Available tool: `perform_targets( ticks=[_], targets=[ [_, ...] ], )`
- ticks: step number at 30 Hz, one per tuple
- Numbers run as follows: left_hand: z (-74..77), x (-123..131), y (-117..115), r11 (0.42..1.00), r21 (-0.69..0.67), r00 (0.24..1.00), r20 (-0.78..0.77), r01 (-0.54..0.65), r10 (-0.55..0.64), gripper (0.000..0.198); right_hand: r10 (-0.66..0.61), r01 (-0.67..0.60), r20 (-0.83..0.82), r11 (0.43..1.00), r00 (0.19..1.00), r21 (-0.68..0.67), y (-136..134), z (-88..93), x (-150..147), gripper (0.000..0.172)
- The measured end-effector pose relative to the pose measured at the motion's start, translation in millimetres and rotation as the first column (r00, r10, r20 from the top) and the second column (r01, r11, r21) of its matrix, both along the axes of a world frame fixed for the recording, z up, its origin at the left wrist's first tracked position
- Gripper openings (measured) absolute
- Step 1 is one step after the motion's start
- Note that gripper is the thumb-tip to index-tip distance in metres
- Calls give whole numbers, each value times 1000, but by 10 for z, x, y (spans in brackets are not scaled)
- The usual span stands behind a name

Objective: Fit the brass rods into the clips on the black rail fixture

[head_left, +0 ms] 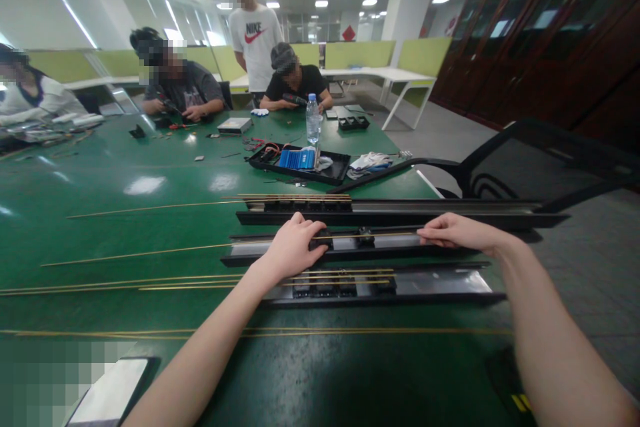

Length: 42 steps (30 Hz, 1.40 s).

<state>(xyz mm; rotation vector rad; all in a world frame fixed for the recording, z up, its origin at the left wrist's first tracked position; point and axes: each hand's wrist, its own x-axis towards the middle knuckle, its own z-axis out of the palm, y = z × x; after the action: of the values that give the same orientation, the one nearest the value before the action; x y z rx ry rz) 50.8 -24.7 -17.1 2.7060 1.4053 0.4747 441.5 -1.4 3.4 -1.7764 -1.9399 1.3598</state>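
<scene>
Fingers: left hand [295,247] draped over brass rod [385,235], grip cannot be told; right hand [455,232] pinched on rod's end | rod: laid lengthwise along middle rail [400,245], spanning both hands | rail: set on green table [100,167].

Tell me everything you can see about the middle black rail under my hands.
The middle black rail is a long narrow channel, seemingly metal, with a pale grey floor. It lies flat on the green table, running left to right between a far rail and a near rail. Small black blocks sit in it. A thin brass rod lies along its top. The left hand rests over its left part; the right hand pinches the rod's end above its right part.
</scene>
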Motion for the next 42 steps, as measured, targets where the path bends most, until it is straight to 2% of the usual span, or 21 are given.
perform_targets(
  ticks=[9, 13, 17, 21, 24, 30, 42],
  targets=[
    [13, -1, -10, 1000, -2, 1000, -8, -2, 2, 42, -34, 32, 29, 997, 999, 66, -41, 72, 47, 68],
    [16, -2, -9, 1000, -8, 1000, -5, -1, 1, 43, -44, 31, 55, 976, 998, 215, 22, 64, -26, 62],
    [16, -4, -11, 1000, -14, 1000, 4, 0, 0, 42, -16, -14, 77, 929, 997, 370, 36, 99, -353, 51],
    [-1, -5, -8, 1000, -17, 1000, 5, 0, 0, 42, 123, -135, 56, 895, 991, 424, -41, 114, -800, 45],
    [-15, -5, 0, 1000, -17, 1000, 4, -1, 1, 43, 171, -224, 153, 856, 973, 467, -79, 73, -994, 43],
    [-3, 1, -2, 1000, -13, 1000, 4, 5, -5, 42, 172, -231, 164, 851, 971, 473, -68, 9, -1019, 43],
    [8, 8, -6, 1000, -23, 1000, 5, 5, -5, 42, 187, -223, 125, 875, 974, 429, -67, 62, -963, 44]
  ],
)
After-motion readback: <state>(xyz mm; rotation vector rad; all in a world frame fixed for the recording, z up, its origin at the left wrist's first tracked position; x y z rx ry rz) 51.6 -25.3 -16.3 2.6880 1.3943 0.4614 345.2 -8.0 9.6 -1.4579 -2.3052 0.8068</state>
